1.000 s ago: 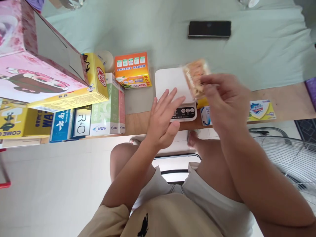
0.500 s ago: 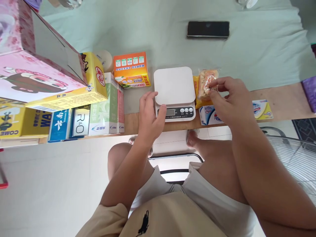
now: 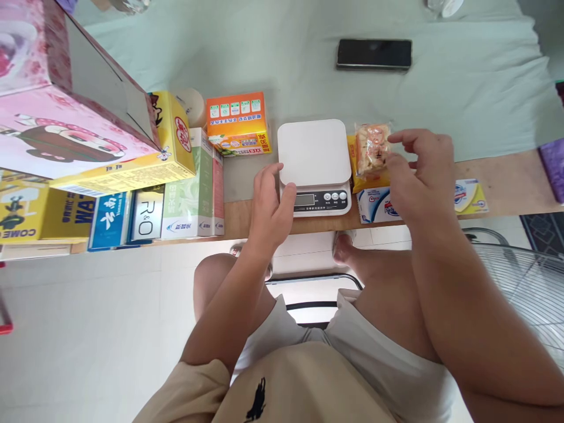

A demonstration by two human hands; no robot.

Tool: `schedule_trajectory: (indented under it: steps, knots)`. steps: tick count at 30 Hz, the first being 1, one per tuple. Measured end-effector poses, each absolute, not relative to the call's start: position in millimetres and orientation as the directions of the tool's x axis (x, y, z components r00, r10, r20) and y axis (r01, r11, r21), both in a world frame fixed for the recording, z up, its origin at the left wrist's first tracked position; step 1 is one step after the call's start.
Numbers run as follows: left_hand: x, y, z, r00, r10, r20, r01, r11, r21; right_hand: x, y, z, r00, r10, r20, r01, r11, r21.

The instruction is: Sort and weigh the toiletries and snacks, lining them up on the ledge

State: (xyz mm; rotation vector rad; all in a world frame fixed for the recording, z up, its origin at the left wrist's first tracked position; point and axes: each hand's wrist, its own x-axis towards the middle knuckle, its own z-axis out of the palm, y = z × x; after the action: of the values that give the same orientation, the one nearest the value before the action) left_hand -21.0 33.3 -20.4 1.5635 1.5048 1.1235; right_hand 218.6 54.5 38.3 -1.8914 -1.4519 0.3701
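Note:
A white kitchen scale [image 3: 314, 153] sits at the table's near edge with nothing on its platform. My left hand [image 3: 269, 202] rests against the scale's left side, fingers curled on its edge and thumb by the display. A clear snack packet [image 3: 372, 148] lies just right of the scale, on top of a yellow packet [image 3: 352, 154]. My right hand [image 3: 418, 176] hovers just right of the snack packet with fingers spread, apart from it and holding nothing.
An orange box [image 3: 238, 122] stands left of the scale. A row of upright boxes [image 3: 176, 200] and a big pink box [image 3: 66, 123] on a yellow box [image 3: 145, 167] fill the left. A black phone [image 3: 374, 54] lies far back. Soap packets [image 3: 469, 197] lie under my right hand. A fan grille [image 3: 520, 276] stands at lower right.
My right hand carried the snack packet from above the scale to its right side, set it on the yellow packet and let go. My left hand dropped onto the scale's left edge.

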Motion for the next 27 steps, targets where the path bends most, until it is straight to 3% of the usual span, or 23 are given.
schedule_trajectory:
  steps: [2, 4, 6, 8, 10, 14, 27]
  knots:
    - [-20.9, 33.4, -21.0, -0.037, 0.994, 0.107, 0.394, -0.084, 0.915, 213.0, 46.7, 41.1, 0.304, 0.884, 0.354, 0.736, 0.017, -0.677]
    - [-21.1, 33.8, -22.9, -0.020, 0.992, 0.125, 0.425, -0.105, 0.899, 201.8, 34.1, 43.5, 0.173, 0.854, 0.491, 0.742, 0.214, -0.635]
    - [-21.4, 34.5, -25.2, 0.001, 0.988, 0.157, 0.470, -0.139, 0.872, 186.2, 19.2, 43.6, -0.053, 0.856, 0.514, 0.717, 0.391, -0.578]
    - [-21.6, 35.0, -26.6, 0.020, 0.986, 0.164, 0.500, -0.152, 0.853, 170.2, 5.8, 40.6, -0.243, 0.868, 0.434, 0.695, 0.467, -0.546]
    - [-21.8, 35.1, -26.0, 0.031, 0.990, 0.135, 0.508, -0.132, 0.851, 158.1, -3.5, 36.0, -0.330, 0.885, 0.328, 0.701, 0.463, -0.542]
    - [-22.2, 34.2, -18.7, 0.044, 0.998, 0.043, 0.476, -0.059, 0.878, 150.2, -11.6, 31.6, -0.347, 0.916, 0.200, 0.715, 0.397, -0.575]
    - [-17.8, 29.7, 2.6, -0.039, 0.999, 0.027, 0.286, -0.014, 0.958, 147.3, -4.7, 34.0, -0.227, 0.963, 0.147, 0.700, 0.267, -0.662]
